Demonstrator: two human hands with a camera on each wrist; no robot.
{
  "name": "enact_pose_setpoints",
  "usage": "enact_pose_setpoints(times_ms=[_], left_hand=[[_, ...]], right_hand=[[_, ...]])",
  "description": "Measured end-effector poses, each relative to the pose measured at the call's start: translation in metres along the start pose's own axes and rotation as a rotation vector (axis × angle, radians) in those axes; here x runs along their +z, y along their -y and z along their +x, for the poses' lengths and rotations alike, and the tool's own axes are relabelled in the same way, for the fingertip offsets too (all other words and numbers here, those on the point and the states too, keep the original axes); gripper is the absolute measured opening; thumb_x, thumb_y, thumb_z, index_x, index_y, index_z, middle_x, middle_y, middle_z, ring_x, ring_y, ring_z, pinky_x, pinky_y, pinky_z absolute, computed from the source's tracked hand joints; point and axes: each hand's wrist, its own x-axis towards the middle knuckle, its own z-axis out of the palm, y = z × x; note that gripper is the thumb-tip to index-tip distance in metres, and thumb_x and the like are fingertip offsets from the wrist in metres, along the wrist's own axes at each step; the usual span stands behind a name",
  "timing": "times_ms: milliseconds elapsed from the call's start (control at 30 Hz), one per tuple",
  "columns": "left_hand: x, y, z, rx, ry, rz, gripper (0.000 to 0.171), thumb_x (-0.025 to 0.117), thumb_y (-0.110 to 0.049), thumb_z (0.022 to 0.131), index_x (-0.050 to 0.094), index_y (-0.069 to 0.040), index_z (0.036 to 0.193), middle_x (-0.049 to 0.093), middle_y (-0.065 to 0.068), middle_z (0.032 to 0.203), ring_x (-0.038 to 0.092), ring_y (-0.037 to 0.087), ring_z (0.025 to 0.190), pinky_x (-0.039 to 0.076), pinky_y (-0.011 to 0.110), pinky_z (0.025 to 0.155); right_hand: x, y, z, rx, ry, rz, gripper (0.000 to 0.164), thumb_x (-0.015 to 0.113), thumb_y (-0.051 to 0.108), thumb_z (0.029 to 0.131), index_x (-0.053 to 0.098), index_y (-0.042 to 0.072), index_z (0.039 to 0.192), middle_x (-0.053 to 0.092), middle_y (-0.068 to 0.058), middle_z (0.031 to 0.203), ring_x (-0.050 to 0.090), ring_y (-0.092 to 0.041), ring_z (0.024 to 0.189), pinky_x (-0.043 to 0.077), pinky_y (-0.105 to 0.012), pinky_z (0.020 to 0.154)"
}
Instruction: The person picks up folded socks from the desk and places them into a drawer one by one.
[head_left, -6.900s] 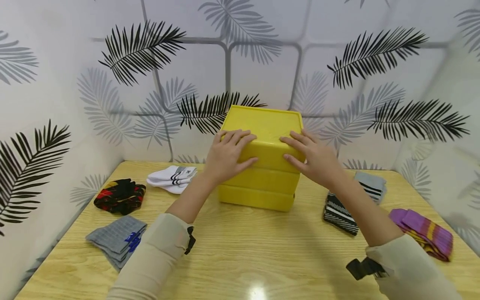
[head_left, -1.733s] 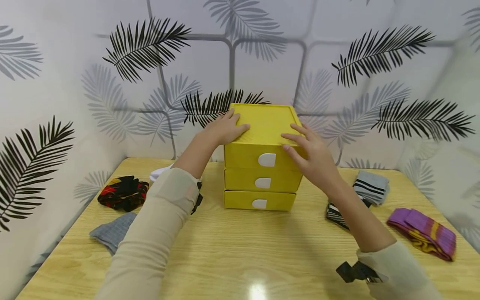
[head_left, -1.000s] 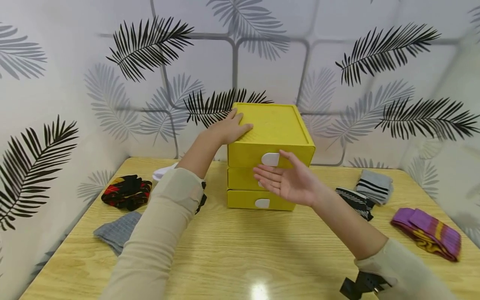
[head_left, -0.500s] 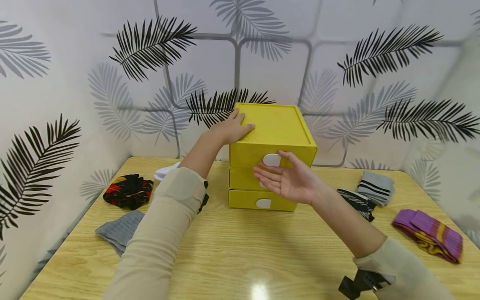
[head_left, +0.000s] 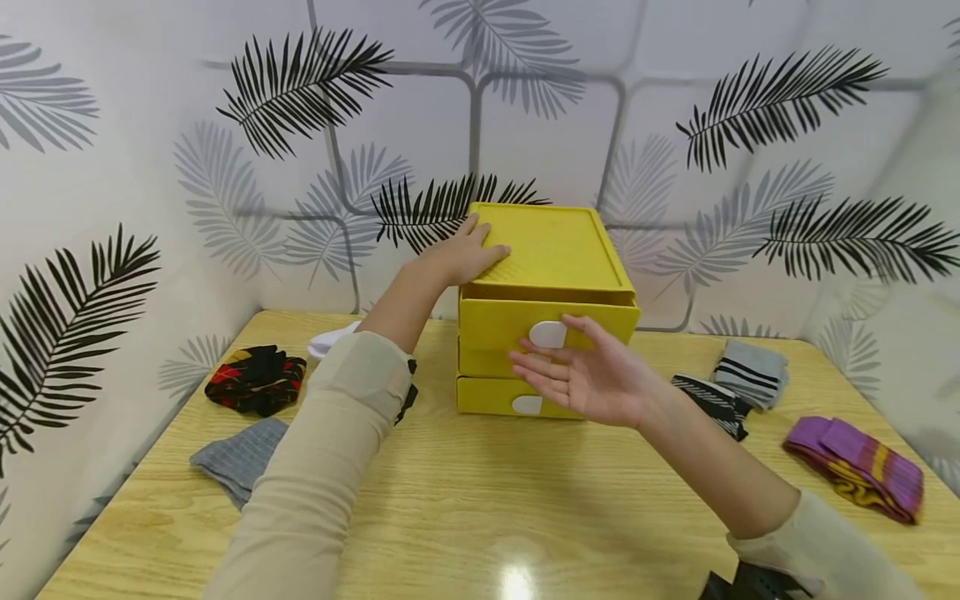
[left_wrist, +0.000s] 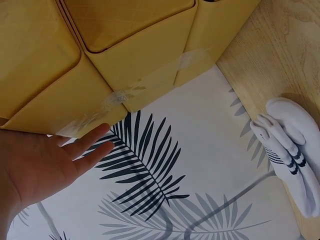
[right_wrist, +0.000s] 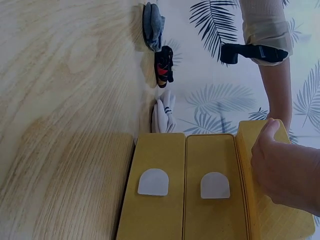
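A yellow three-drawer box [head_left: 551, 242] stands on the wooden table, drawer fronts facing me. Its top drawer [head_left: 491, 325] is out a little, showing a dark gap under the box's top. My right hand [head_left: 592, 375], palm up, pinches the white handle [head_left: 546, 334] of that drawer, thumb at its upper right and fingers under it. My left hand [head_left: 461, 254] rests with spread, straight fingers on the top left edge of the box. In the left wrist view, fingers [left_wrist: 90, 150] reach past the box's side, where clear tape [left_wrist: 120, 97] crosses the seams.
On the left lie folded socks: red-and-black ones [head_left: 257, 381], grey ones [head_left: 240, 458] and white ones [head_left: 330, 340], partly hidden by the left arm. To the right are black-and-white socks [head_left: 712, 406], grey striped socks [head_left: 752, 372] and purple-and-yellow socks [head_left: 855, 467]. A patterned wall [head_left: 525, 150] rises behind.
The box, earlier showing a plain face, now shows its drawer fronts. My right hand went from its top right edge to the upper handle, and the top drawer slid out towards me.
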Motion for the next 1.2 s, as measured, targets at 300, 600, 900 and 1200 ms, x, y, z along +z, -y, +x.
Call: enact_pose_setpoints(times_ms=[300, 600, 900, 1200], left_hand=[[-0.001, 0.0, 0.0, -0.004, 0.009, 0.002, 0.068, 0.024, -0.055, 0.095, 0.003, -0.019, 0.15, -0.013, -0.003, 0.152, 0.004, 0.026, 0.137, 0.011, 0.048, 0.107], [-0.001, 0.001, 0.001, 0.026, 0.011, -0.005, 0.068, 0.024, -0.054, 0.096, 0.003, -0.017, 0.149, -0.014, 0.0, 0.152, 0.003, 0.028, 0.137, 0.012, 0.05, 0.106], [-0.001, 0.001, 0.001, 0.026, 0.009, -0.013, 0.068, 0.025, -0.053, 0.096, 0.003, -0.017, 0.149, -0.014, 0.0, 0.152, 0.003, 0.028, 0.137, 0.012, 0.05, 0.106], [-0.001, 0.003, 0.002, 0.036, 0.011, -0.014, 0.068, 0.025, -0.054, 0.096, 0.002, -0.018, 0.149, -0.014, -0.001, 0.152, 0.002, 0.027, 0.137, 0.012, 0.05, 0.106]], right_hand=[[0.002, -0.01, -0.013, 0.017, 0.022, -0.041, 0.061, 0.045, 0.042, 0.095, 0.025, 0.006, 0.14, 0.024, -0.014, 0.147, 0.044, -0.027, 0.119, 0.028, -0.031, 0.103], [0.003, -0.021, -0.025, 0.032, 0.046, -0.076, 0.059, 0.042, 0.045, 0.095, 0.026, 0.006, 0.136, 0.046, -0.017, 0.13, 0.046, -0.029, 0.118, 0.027, -0.031, 0.103], [0.005, -0.032, -0.037, 0.066, 0.074, -0.076, 0.058, 0.041, 0.045, 0.096, 0.026, 0.006, 0.137, 0.05, -0.016, 0.128, 0.049, -0.026, 0.115, 0.027, -0.031, 0.103], [0.007, -0.043, -0.051, 0.078, 0.07, -0.093, 0.063, 0.037, 0.046, 0.097, 0.016, 0.005, 0.141, 0.05, -0.016, 0.128, 0.047, -0.026, 0.116, 0.026, -0.031, 0.104]])
